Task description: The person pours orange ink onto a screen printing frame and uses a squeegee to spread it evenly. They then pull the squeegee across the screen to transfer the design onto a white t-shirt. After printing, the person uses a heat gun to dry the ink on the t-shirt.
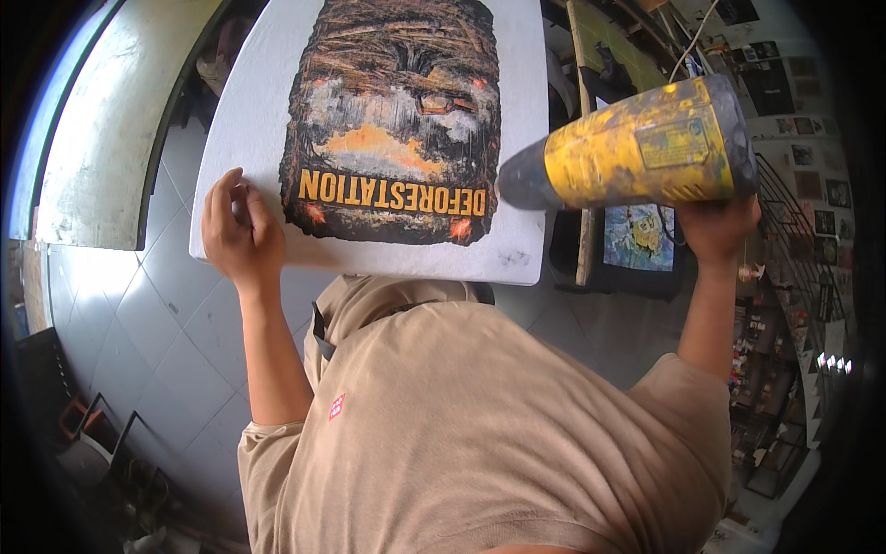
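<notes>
A yellow heat gun with dark smudges and a black nozzle is in my right hand, whose fingers wrap its handle beneath the body. Its nozzle points left, above the right edge of a dark printed picture. That picture shows orange lettering, smoke and piled logs, upside down from where I stand. It lies on a white surface with a rounded outline, which looks like fabric over a board. My left hand rests at the near left corner of this surface, fingers loosely bent and the thumb apart, holding nothing visible.
A long pale panel stands at the left. Under it lies a grey tiled floor. Right of the white surface is a wood-edged board with dark printed cloth. Cluttered shelves line the far right, and a metal-framed item sits lower left.
</notes>
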### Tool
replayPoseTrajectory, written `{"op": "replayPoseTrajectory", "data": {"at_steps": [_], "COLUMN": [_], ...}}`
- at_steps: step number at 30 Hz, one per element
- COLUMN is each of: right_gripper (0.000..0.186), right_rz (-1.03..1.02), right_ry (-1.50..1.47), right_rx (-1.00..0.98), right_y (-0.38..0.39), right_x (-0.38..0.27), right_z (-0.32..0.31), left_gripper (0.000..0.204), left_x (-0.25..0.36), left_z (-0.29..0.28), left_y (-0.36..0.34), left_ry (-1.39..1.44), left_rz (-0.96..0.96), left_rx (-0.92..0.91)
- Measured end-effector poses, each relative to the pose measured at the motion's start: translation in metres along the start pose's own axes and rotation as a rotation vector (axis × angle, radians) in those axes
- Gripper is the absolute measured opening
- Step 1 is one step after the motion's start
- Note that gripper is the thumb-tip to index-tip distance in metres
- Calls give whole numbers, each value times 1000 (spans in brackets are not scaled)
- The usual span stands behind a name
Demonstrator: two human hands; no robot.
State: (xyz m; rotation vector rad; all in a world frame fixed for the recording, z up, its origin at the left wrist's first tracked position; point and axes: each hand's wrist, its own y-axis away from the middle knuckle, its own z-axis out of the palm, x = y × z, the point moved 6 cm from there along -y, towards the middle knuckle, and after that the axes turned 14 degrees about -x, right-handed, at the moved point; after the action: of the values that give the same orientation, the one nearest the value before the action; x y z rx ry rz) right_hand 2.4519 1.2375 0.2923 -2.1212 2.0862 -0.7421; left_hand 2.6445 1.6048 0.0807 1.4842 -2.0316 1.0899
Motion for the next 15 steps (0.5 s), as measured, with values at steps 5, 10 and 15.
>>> {"op": "replayPoseTrajectory", "data": {"at_steps": [5,10,15], "right_gripper": [65,60,67], "right_rz": [-25,24,-108], "right_ry": [-32,-71,-160], "right_rx": [9,90,78], "right_y": [-8,-37,-61], "right_x": [-7,-19,-40], "right_z": [3,6,16], "left_gripper": [21,23,21], "left_x": [-2,-4,0], "left_z": [0,0,-1], "left_y": [1,1,1], "left_ry": [39,48,27], "left_rz": [-15,-2,9], "left_rx": [19,26,40]}}
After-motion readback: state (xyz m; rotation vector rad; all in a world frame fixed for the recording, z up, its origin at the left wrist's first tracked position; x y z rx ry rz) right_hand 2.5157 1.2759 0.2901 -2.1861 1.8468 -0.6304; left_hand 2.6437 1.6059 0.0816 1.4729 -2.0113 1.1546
